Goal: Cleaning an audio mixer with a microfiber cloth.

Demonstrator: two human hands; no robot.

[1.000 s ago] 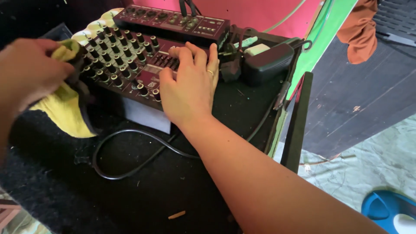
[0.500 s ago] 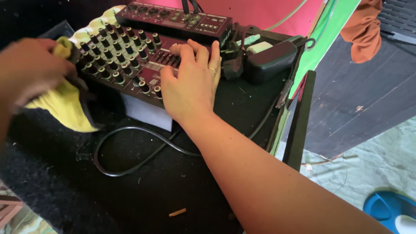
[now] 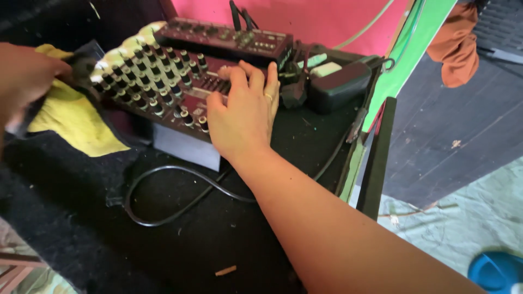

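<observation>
A dark red audio mixer (image 3: 158, 87) with rows of black knobs sits tilted on a grey box on a black carpeted surface. My right hand (image 3: 242, 117) lies flat on the mixer's right part, fingers spread, a ring on one finger. My left hand (image 3: 24, 76) at the far left grips a yellow cloth (image 3: 73, 122) with a dark edge, pressed against the mixer's left side.
A second dark unit (image 3: 223, 38) stands behind the mixer. A black power adapter (image 3: 340, 84) and plugs lie to the right. A black cable (image 3: 163, 215) loops over the carpet. A green board (image 3: 403, 60) and black panel edge the right; a blue object (image 3: 498, 272) lies on the floor.
My left hand with the yellow cloth has moved up and left along the mixer's left side. My right hand stays on the mixer. The view has shifted slightly.
</observation>
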